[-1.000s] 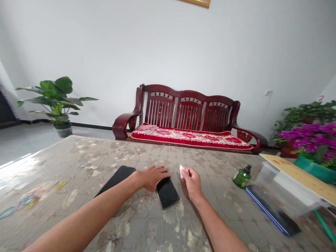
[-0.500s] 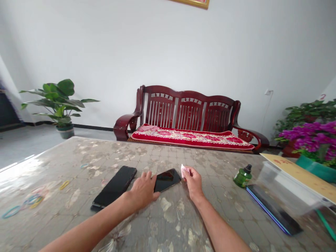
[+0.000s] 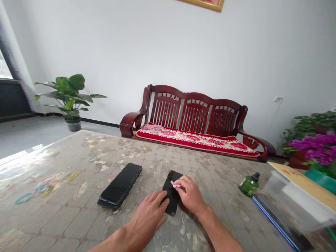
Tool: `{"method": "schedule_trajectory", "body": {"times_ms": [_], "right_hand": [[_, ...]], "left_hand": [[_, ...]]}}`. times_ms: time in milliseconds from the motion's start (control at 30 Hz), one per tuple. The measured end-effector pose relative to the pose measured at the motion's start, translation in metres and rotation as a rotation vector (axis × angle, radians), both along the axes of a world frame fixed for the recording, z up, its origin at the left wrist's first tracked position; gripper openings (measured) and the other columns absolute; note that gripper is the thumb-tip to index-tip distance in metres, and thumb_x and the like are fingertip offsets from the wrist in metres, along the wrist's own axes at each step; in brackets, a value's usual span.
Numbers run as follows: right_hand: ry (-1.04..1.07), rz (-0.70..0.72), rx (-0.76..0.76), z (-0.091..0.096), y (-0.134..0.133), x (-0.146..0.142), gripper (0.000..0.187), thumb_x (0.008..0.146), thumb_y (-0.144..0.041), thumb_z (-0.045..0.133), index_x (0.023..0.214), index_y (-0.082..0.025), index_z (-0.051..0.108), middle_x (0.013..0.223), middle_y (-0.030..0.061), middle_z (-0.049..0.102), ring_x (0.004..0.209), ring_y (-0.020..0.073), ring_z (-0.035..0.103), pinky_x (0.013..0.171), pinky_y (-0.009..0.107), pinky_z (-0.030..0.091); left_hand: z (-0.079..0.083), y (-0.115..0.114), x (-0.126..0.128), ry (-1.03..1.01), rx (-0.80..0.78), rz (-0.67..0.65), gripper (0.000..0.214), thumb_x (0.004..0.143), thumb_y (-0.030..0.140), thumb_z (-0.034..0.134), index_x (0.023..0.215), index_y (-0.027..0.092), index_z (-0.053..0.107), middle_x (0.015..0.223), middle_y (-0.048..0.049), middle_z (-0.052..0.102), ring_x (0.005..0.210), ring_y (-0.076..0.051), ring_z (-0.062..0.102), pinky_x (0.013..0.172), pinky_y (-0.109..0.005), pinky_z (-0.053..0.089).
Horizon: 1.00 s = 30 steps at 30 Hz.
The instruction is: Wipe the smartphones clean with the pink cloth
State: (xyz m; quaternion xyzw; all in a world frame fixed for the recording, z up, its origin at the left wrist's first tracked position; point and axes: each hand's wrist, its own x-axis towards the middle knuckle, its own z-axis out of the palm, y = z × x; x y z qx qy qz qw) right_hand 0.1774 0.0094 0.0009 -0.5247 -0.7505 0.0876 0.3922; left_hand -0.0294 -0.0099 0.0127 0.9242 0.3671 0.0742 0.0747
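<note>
A dark smartphone lies flat on the table between my hands, its long side pointing away from me. My left hand rests at its left edge, fingers stretched out and the fingertips touching the glass. From the right, my right hand pinches a small pink-and-white wipe, which looks like folded tissue or cloth, over the upper part of the screen. Part of the phone is hidden under that hand. To the left lie two more black phones, one stacked on the other; the top phone is face up.
Rubber bands are scattered at the left. On the right stand a green spray bottle, another phone and a clear plastic box under a yellowish board. Purple flowers are beyond; a wooden bench stands behind the table.
The phone between my hands has turned from slanting sideways to nearly lengthwise. My right hand has brought the wipe from beside the phone onto its screen; my left hand has shifted nearer me.
</note>
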Motion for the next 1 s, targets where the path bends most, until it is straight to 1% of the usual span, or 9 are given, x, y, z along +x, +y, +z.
{"method": "schedule_trajectory", "body": {"times_ms": [100,200,433,500,567,700,767,867,1000], "right_hand": [[-0.212,0.001,0.022,0.001,-0.005,-0.004,0.022,0.097,-0.026,0.053,0.083,-0.024,0.070,0.084,0.0023,0.063,0.085,0.0174,0.057,0.077,0.027,0.042],[-0.300,-0.058,0.036,-0.001,0.004,-0.003,0.023,0.098,-0.022,0.051,0.082,-0.024,0.068,0.084,0.0024,0.063,0.085,0.0182,0.057,0.077,0.028,0.041],[-0.304,-0.205,-0.001,0.001,0.044,0.003,0.029,0.096,-0.014,0.044,0.086,-0.025,0.069,0.088,0.0044,0.065,0.085,0.0190,0.059,0.078,0.029,0.043],[-0.300,-0.225,-0.009,0.001,0.045,0.001,0.030,0.096,-0.013,0.043,0.085,-0.024,0.069,0.088,0.0049,0.065,0.086,0.0192,0.060,0.078,0.029,0.043],[-0.307,-0.208,-0.017,0.001,0.037,-0.003,0.029,0.097,-0.014,0.045,0.084,-0.024,0.068,0.087,0.0048,0.065,0.086,0.0194,0.060,0.079,0.029,0.043],[-0.386,-0.068,0.007,0.000,0.017,-0.012,0.026,0.098,-0.017,0.045,0.083,-0.024,0.066,0.085,0.0035,0.063,0.086,0.0196,0.058,0.078,0.029,0.043],[-0.404,-0.036,0.016,0.001,0.017,-0.013,0.027,0.097,-0.016,0.044,0.084,-0.024,0.066,0.085,0.0034,0.062,0.085,0.0194,0.057,0.078,0.029,0.043],[-0.398,-0.084,-0.003,0.004,0.034,-0.013,0.026,0.097,-0.015,0.046,0.085,-0.023,0.068,0.087,0.0040,0.064,0.086,0.0191,0.058,0.080,0.029,0.044],[-0.396,-0.191,-0.056,0.008,0.051,-0.018,0.026,0.096,-0.014,0.048,0.084,-0.023,0.069,0.089,0.0047,0.066,0.087,0.0185,0.059,0.083,0.027,0.044]], "left_hand": [[-0.014,0.005,-0.001,-0.067,0.019,-0.080,0.037,0.091,0.014,0.056,0.128,0.019,0.059,0.137,-0.0111,0.059,0.130,-0.028,0.051,0.110,-0.041,0.042],[-0.022,0.008,0.000,-0.093,0.057,-0.115,0.032,0.094,0.014,0.052,0.125,0.017,0.060,0.134,-0.0123,0.062,0.128,-0.028,0.054,0.109,-0.041,0.044],[-0.033,0.010,0.000,-0.060,0.162,-0.205,0.037,0.095,0.009,0.049,0.132,0.009,0.056,0.136,-0.0166,0.059,0.131,-0.031,0.051,0.110,-0.041,0.043],[-0.038,0.011,-0.002,-0.054,0.184,-0.231,0.040,0.093,0.005,0.050,0.132,0.009,0.056,0.137,-0.0161,0.059,0.133,-0.030,0.050,0.112,-0.040,0.041],[-0.042,0.012,-0.002,-0.059,0.192,-0.244,0.042,0.090,0.003,0.051,0.131,0.009,0.056,0.138,-0.0161,0.058,0.133,-0.030,0.049,0.113,-0.040,0.040],[-0.040,0.010,-0.001,-0.083,0.190,-0.220,0.039,0.090,0.003,0.052,0.128,0.007,0.058,0.136,-0.0178,0.059,0.129,-0.031,0.053,0.111,-0.040,0.042],[-0.037,0.008,0.000,-0.075,0.188,-0.213,0.037,0.091,0.004,0.051,0.127,0.006,0.058,0.133,-0.0175,0.061,0.127,-0.030,0.055,0.110,-0.039,0.042],[-0.034,0.007,-0.001,-0.048,0.206,-0.219,0.038,0.092,0.005,0.052,0.130,0.007,0.057,0.136,-0.0170,0.059,0.129,-0.030,0.053,0.111,-0.038,0.041],[-0.039,0.009,-0.002,-0.045,0.256,-0.246,0.034,0.095,0.009,0.052,0.128,0.007,0.058,0.136,-0.0156,0.060,0.130,-0.029,0.052,0.110,-0.038,0.042]]}}
